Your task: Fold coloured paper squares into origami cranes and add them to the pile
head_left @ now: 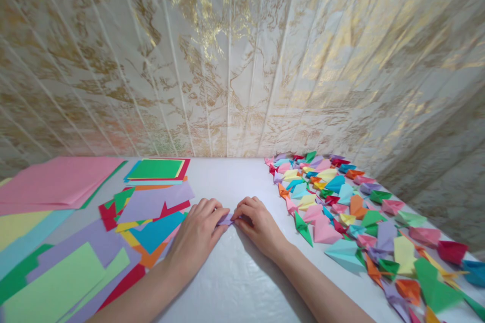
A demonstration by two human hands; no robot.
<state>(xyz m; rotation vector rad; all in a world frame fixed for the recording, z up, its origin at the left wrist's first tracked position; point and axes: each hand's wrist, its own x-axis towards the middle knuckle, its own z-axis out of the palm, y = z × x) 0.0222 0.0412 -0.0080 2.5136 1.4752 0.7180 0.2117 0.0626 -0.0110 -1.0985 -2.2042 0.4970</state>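
Note:
A small folded piece of purple paper [226, 219] lies between my two hands at the middle of the white table [227, 272]. My left hand [202, 222] pinches its left side between thumb and fingers. At its right end, the fingertips of my right hand [255, 219] are closed on the paper. Parts of the small piece are hidden behind my fingers, so its full shape does not show.
Many folded paper pieces in mixed colours [356, 212] cover the table's right side. Loose paper scraps [155, 232], a stack topped with green paper [155, 169] and large pink sheets [56, 181] lie left. A patterned curtain [227, 60] hangs behind.

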